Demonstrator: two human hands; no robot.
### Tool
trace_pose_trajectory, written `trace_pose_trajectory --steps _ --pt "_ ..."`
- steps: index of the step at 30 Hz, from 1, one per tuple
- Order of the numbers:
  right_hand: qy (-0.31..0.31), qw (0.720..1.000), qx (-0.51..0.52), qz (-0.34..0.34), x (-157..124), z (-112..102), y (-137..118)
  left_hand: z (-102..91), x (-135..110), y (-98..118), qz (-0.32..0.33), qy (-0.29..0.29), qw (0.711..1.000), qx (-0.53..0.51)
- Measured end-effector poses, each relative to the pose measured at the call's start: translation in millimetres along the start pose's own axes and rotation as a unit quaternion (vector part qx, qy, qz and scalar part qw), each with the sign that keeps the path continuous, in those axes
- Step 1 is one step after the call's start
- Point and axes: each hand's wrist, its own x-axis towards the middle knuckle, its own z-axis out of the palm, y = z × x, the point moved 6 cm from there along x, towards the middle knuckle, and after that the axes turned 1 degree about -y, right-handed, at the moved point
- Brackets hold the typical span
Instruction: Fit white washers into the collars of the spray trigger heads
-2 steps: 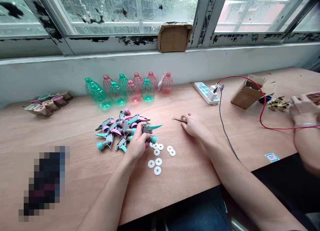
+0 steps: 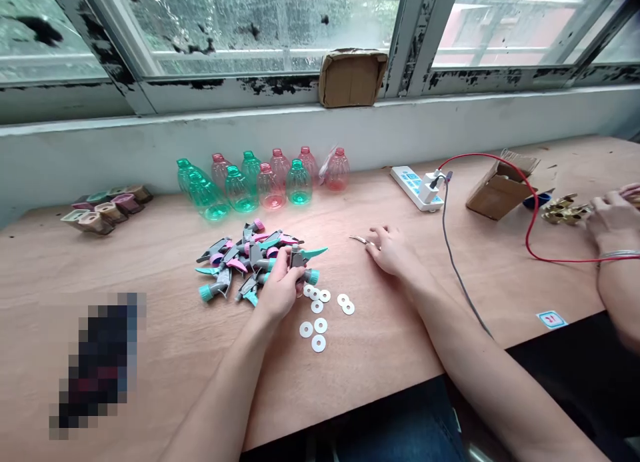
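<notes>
Glossy moulded plastic on the trigger sprayer heads (grey, teal, pink alike), matt white washers, smooth plywood workbench.

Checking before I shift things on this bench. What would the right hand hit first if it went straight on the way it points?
The right hand is already at the small metal tweezers by its fingertips, so those come first. Beyond them, probably the green plastic bottle, though depth is hard to judge.

You are gripping a sprayer in your left hand, with washers lying just right, bottles standing behind.
</notes>
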Motion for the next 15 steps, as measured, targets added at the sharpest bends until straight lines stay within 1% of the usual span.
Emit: trace_pose_trajectory --steps 2,3,4,6,8,10,12,13,15 --pt "0.034 0.998 0.059 -0.003 3.4 -3.0 -0.8 -8.3 2.7 4.6 0.039 0.03 0.998 0.043" --pt "0.031 0.995 0.093 -0.011 5.5 -4.2 -4.3 -15.4 3.7 9.4 0.065 0.052 0.994 0.064" --pt "0.019 0.992 0.124 -0.023 7.4 -5.0 -9.9 -24.2 4.5 15.2 0.094 0.079 0.99 0.075" --pt "-0.002 0.984 0.174 -0.049 9.4 -6.7 -25.0 -45.9 4.9 26.0 0.138 0.139 0.979 0.054" --pt "-0.008 0.972 0.217 -0.086 7.1 -7.3 -43.5 -67.7 4.4 32.3 0.157 0.199 0.967 0.031" --pt "-0.029 0.957 0.254 -0.136 0.3 -2.4 -62.7 -83.9 2.9 34.8 0.167 0.248 0.954 0.025" --pt "-0.068 0.945 0.259 -0.188 -9.4 7.3 -78.4 -91.8 -0.5 37.1 0.195 0.281 0.939 0.027" --pt "-0.089 0.94 0.251 -0.211 -14.4 12.5 -84.0 -92.4 -2.4 38.1 0.21 0.289 0.934 0.03" --pt "-0.114 0.936 0.234 -0.236 -21.8 19.2 -89.3 -87.2 -4.8 39.0 0.227 0.28 0.932 0.044"
